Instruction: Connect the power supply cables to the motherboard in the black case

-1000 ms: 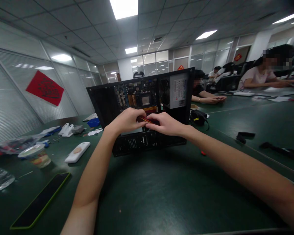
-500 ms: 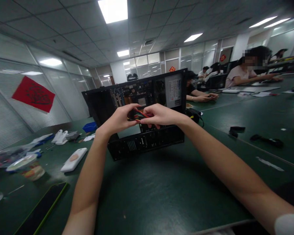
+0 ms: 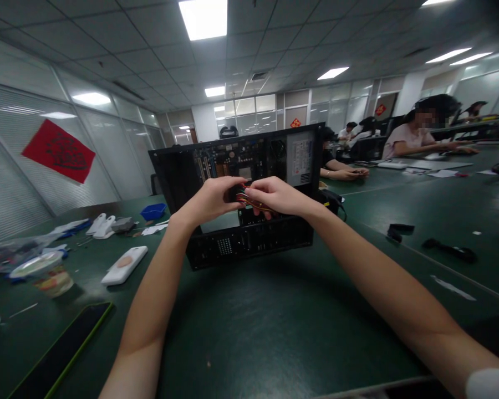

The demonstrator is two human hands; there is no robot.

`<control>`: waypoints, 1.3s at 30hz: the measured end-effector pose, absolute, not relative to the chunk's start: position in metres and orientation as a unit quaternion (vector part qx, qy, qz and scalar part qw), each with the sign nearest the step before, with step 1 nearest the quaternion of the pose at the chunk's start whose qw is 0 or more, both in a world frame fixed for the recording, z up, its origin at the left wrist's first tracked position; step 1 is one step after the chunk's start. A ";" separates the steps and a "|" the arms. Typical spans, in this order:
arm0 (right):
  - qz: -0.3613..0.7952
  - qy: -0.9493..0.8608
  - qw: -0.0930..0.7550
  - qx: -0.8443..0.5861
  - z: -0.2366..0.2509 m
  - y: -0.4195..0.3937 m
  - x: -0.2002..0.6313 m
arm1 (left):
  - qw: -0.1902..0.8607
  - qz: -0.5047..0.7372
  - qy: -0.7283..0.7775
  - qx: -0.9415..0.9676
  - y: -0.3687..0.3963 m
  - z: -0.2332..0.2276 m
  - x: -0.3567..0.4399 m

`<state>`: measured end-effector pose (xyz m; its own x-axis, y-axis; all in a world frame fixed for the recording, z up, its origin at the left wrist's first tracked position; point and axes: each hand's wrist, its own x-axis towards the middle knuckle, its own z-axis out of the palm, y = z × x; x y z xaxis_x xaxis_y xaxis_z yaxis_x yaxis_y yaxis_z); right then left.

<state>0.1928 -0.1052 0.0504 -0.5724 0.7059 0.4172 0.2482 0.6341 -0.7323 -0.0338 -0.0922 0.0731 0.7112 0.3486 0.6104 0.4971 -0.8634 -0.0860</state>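
Note:
An open black computer case [image 3: 253,238] lies on its side on the green table, with its motherboard [image 3: 228,158] and grey power supply [image 3: 301,155] facing me. My left hand [image 3: 212,199] and my right hand [image 3: 274,197] meet in front of the case opening. Both pinch a bundle of red, yellow and black power cables [image 3: 249,200] between their fingertips. The cable's connector is hidden by my fingers.
A white phone-like device [image 3: 125,265] and a food cup [image 3: 45,274] lie at the left, and a dark tablet [image 3: 62,346] at the near left edge. Black straps [image 3: 449,249] lie at the right. Other people sit at tables behind on the right.
Both hands rose a little with the cables from low in the case opening to its middle. The view shifted slightly.

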 end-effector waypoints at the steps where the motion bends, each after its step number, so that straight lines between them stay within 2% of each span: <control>1: 0.320 -0.825 0.364 -0.292 0.049 -0.105 0.191 | 0.123 -0.304 -0.226 -0.917 -0.093 0.073 -0.033; 9: 0.313 -0.827 0.331 -0.329 0.045 -0.097 0.188 | 0.126 -0.313 -0.181 -0.924 -0.091 0.067 -0.022; 14: 0.283 -0.815 0.371 -0.343 0.042 -0.098 0.180 | 0.133 -0.328 -0.168 -0.920 -0.089 0.066 -0.020; 26: 0.347 -0.756 0.459 -0.311 0.043 -0.096 0.174 | 0.180 -0.366 -0.191 -0.893 -0.099 0.073 -0.023; 29: 0.263 -0.792 0.464 -0.296 0.044 -0.094 0.181 | 0.224 -0.362 -0.205 -0.881 -0.100 0.072 -0.022; 36: -0.058 -0.809 0.529 -0.249 0.035 -0.068 0.194 | 0.288 -0.340 -0.261 -0.856 -0.089 0.071 -0.024; 39: -0.134 -0.836 0.488 -0.212 0.029 -0.053 0.195 | 0.287 -0.317 -0.268 -0.863 -0.076 0.064 -0.025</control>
<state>0.1950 -0.0527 0.0293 -0.4347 0.2235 0.8724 0.4856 0.8740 0.0181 -0.0255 -0.0756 0.0644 0.6552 0.2806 0.7014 0.6451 -0.6909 -0.3263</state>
